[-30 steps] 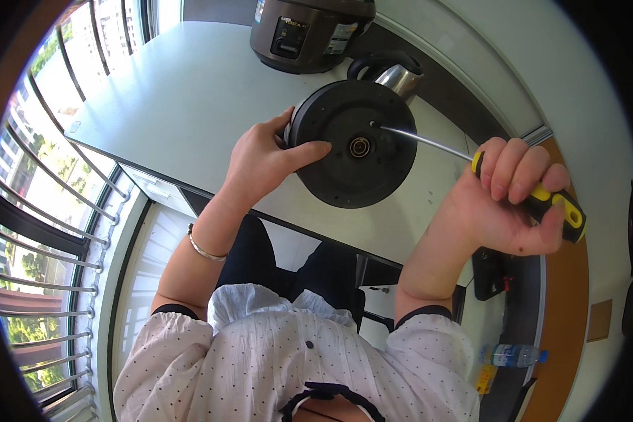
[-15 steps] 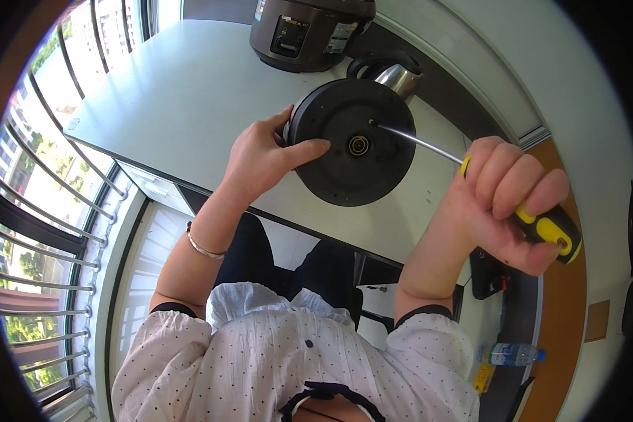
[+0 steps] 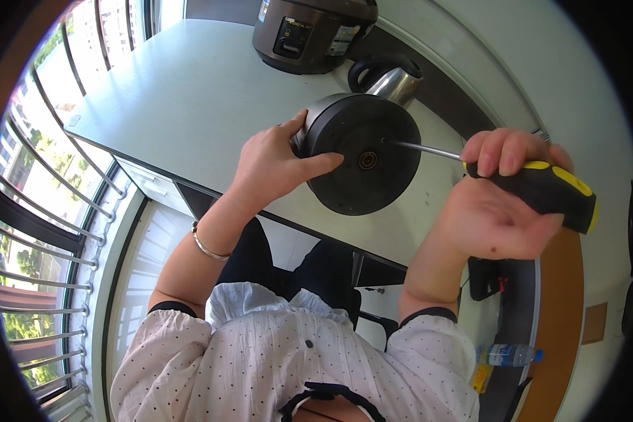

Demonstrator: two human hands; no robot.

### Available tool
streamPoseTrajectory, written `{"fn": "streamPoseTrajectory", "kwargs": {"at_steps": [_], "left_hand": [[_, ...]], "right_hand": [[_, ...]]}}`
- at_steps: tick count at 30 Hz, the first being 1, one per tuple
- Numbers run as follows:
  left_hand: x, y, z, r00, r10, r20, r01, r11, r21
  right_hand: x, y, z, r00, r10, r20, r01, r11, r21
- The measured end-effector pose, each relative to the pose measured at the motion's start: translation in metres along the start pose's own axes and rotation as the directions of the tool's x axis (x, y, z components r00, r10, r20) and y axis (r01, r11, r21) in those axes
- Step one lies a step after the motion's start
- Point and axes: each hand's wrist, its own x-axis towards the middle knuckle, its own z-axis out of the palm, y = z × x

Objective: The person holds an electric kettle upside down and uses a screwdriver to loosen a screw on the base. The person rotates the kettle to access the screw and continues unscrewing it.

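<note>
My left hand [image 3: 271, 160] grips an electric kettle [image 3: 321, 111] by its side, thumb on the underside and fingers around the steel wall. The kettle is tipped so that its round black base [image 3: 359, 191] faces me, with a coppery ring connector [image 3: 368, 160] near the middle. My right hand [image 3: 503, 204] is closed on the black and yellow handle of a screwdriver [image 3: 436, 150]. The screwdriver's tip meets the base at a small hole above the connector. Whether a screw sits in that hole I cannot tell.
On the pale table [image 3: 169, 91], a brown electric cooker [image 3: 313, 35] stands at the back. Beside it is a second steel kettle [image 3: 399, 86] with a black handle. A barred window [image 3: 46, 232] lies to the left; a plastic bottle [image 3: 510, 354] is at lower right.
The held kettle has shifted slightly right and toward me, tilting so more of its steel side shows. My right hand has turned the screwdriver handle, and its fingers have loosened somewhat.
</note>
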Motion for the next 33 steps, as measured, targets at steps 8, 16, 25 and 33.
{"fn": "streamPoseTrajectory", "kwargs": {"at_steps": [8,16,25,33], "left_hand": [[0.0,0.001,-0.001,1.0,-0.026,0.005,0.026,0.999,-0.031],[-0.001,0.0,-0.002,0.999,-0.034,-0.012,0.034,0.999,-0.024],[0.005,-0.004,-0.007,0.998,-0.052,0.043,0.059,0.981,-0.186],[0.002,-0.007,0.0,0.999,-0.041,-0.024,0.039,0.996,-0.084]], "right_hand": [[-0.002,-0.009,0.0,0.995,-0.095,-0.014,0.089,0.965,-0.247],[-0.005,0.0,0.007,0.976,-0.201,-0.078,0.2,0.98,-0.025],[-0.005,-0.007,0.004,0.967,-0.223,-0.12,0.166,0.917,-0.363],[-0.002,-0.016,0.008,0.98,-0.192,-0.051,0.183,0.974,-0.135]]}}
